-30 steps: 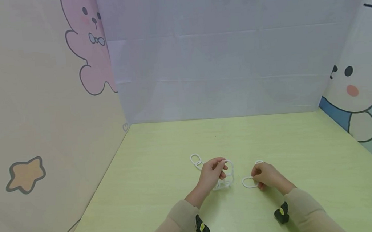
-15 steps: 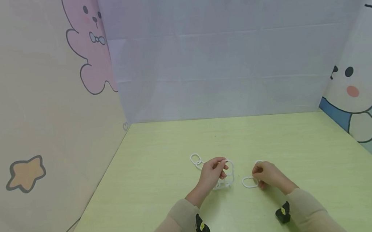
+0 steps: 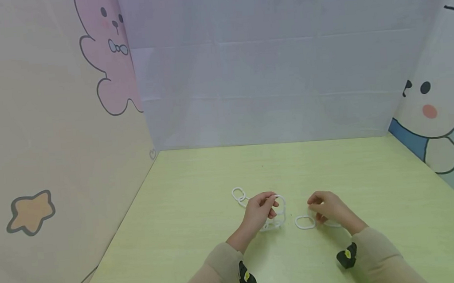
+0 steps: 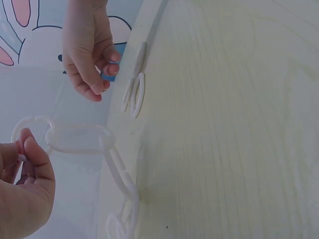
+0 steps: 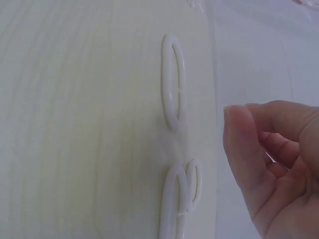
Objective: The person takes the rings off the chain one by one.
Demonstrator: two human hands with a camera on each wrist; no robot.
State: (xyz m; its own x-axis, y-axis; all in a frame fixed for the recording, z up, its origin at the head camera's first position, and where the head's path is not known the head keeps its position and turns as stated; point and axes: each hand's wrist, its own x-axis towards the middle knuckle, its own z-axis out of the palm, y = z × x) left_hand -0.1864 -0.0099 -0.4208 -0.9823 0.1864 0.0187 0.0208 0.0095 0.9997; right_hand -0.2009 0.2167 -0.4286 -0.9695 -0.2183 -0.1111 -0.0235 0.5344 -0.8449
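My left hand (image 3: 258, 211) pinches the end link of a white plastic chain (image 3: 283, 206) between thumb and fingertips. In the left wrist view, linked oval rings (image 4: 75, 150) hang from that hand down to the table. My right hand (image 3: 329, 206) hovers above the table to the right, fingers loosely bent, holding nothing. Below it lie loose white oval links: one link (image 3: 306, 228) shows whole in the head view, another link (image 3: 333, 225) is partly hidden by the hand. The right wrist view shows three, including a smaller-looking link (image 5: 190, 186).
Pale yellow-green table (image 3: 213, 169) under both hands. Beyond the left hand, the far end of the chain (image 3: 238, 194) lies on it. A plain curtain (image 3: 265, 67) rises at the back, with cartoon-printed walls on both sides.
My right hand has let go of a link and lifted slightly up and to the right. A link now shows on the table beneath it. The left hand keeps its pinch, unmoved.
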